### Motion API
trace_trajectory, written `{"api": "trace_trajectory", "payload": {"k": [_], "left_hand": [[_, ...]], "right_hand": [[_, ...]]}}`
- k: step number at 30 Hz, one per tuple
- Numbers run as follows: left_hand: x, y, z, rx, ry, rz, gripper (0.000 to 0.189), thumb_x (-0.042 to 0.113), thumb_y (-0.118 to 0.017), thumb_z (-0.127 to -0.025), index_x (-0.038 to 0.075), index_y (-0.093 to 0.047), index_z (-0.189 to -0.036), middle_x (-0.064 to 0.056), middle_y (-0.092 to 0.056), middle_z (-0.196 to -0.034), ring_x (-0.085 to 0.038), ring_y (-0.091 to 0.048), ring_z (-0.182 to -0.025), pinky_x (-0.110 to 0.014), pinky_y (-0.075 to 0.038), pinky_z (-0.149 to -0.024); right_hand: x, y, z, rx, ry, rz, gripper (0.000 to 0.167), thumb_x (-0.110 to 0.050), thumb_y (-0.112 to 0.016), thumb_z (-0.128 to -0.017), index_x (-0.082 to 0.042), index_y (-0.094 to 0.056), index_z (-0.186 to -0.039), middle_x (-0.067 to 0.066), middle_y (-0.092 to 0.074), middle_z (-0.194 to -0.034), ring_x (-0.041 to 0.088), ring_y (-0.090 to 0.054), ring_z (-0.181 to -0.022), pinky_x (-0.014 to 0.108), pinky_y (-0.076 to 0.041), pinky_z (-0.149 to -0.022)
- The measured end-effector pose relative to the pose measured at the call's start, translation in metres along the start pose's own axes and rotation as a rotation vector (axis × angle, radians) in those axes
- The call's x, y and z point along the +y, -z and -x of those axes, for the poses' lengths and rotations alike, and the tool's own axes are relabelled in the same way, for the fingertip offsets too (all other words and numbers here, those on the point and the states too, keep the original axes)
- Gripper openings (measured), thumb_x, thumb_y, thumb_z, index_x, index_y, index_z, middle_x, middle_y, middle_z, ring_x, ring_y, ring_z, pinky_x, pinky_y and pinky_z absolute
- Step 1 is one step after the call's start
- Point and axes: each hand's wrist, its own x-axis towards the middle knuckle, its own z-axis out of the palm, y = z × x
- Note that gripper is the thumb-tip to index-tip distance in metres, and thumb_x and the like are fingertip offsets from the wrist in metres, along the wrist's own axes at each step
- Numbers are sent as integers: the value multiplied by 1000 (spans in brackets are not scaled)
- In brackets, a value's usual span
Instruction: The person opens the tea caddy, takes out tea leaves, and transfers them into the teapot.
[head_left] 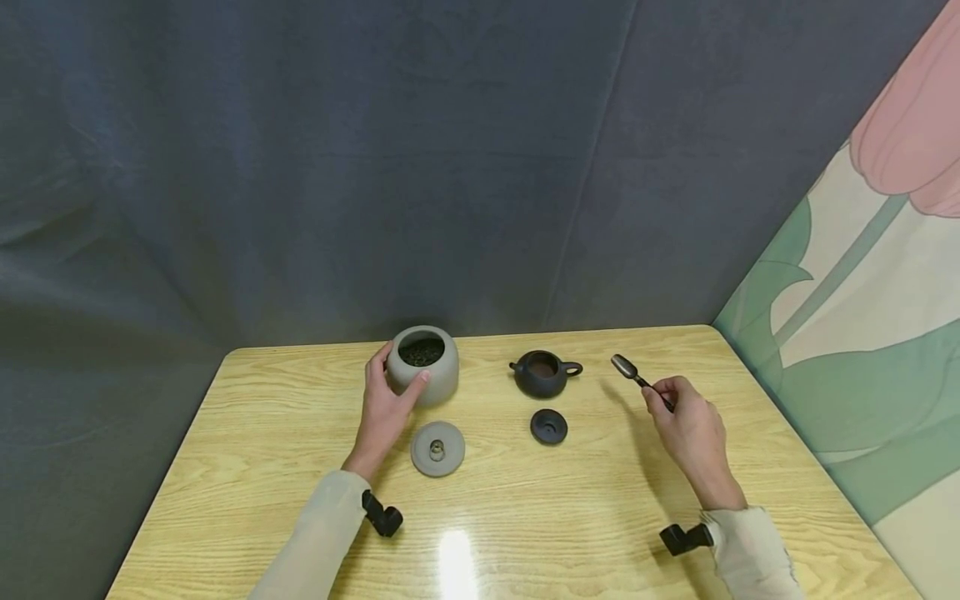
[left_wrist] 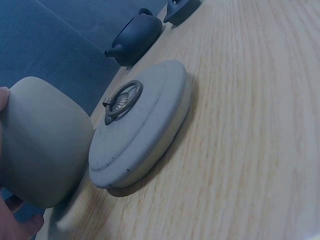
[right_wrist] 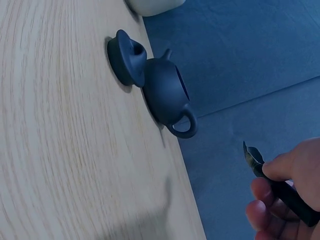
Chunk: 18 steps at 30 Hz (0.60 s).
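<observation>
My left hand (head_left: 385,410) grips a grey tea jar (head_left: 442,379) from its left side, thumb across the front and fingers round the far side. Dark loose tea leaves (head_left: 422,352) show inside its open mouth. Between thumb and fingers, my right hand (head_left: 692,429) pinches the black handle of a small metal tea scoop (head_left: 625,367), held up over the right part of the table. A dark teapot (head_left: 542,379) stands uncovered between the two hands, its handle toward the right. Its dark lid (head_left: 549,427) lies just in front of it.
The jar's round grey lid (head_left: 448,437), with a metal ring on top, lies flat in front of the jar, near my left wrist. A dark cloth (head_left: 420,167) hangs behind the wooden table (head_left: 525,525). A flower-patterned cloth (head_left: 885,333) borders the right side.
</observation>
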Motion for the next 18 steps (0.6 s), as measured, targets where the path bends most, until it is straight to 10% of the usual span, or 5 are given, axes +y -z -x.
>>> {"api": "trace_trajectory", "payload": {"k": [18], "left_hand": [[0, 0, -1, -4, 0, 8, 88, 53, -73, -99, 25, -27, -168, -5, -27, -172, -29, -32, -160, -58, -34, -128]], "right_hand": [[-19, 4, -1, -46, 8, -67, 22, -22, -65, -107, -3, -69, -116, 20, -77, -103, 16, -60, -72, 27, -43, -63]]}}
